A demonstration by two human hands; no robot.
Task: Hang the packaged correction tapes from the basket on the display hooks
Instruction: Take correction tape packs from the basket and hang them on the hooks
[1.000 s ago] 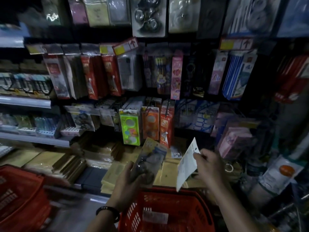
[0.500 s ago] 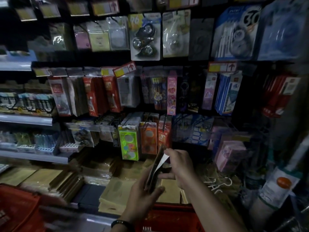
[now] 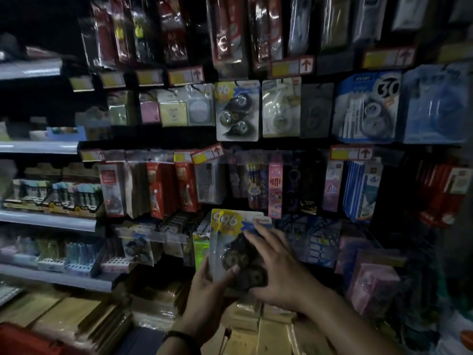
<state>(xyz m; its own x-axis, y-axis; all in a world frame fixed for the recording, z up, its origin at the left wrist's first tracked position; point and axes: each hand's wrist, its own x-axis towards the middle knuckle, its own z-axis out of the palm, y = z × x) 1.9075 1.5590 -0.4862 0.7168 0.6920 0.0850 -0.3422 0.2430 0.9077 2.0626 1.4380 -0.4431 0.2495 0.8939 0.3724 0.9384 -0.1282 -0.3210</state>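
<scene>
My left hand (image 3: 208, 290) grips a small stack of packaged correction tapes (image 3: 231, 242) from below, thumb across the front; the cards face me with a yellow "96" burst at the top. My right hand (image 3: 279, 267) lies over the right side of the stack, fingers spread and fairly straight across the front pack. A matching pack of correction tapes (image 3: 238, 111) hangs on a display hook up in the middle row. The basket's corner (image 3: 23, 339) shows red at the lower left.
Pegboard rows of hanging stationery packs fill the wall, with yellow price tags (image 3: 185, 76) above each row. Metal shelves (image 3: 48, 221) with small items run along the left. Stacked brown envelopes (image 3: 258, 329) lie below my hands. Pink boxes (image 3: 371, 280) stand at the right.
My view has tilted upward, so the basket below my hands has dropped out of sight. Both hands have risen with the packs, now turned face-on to me; my right hand has spread over their front.
</scene>
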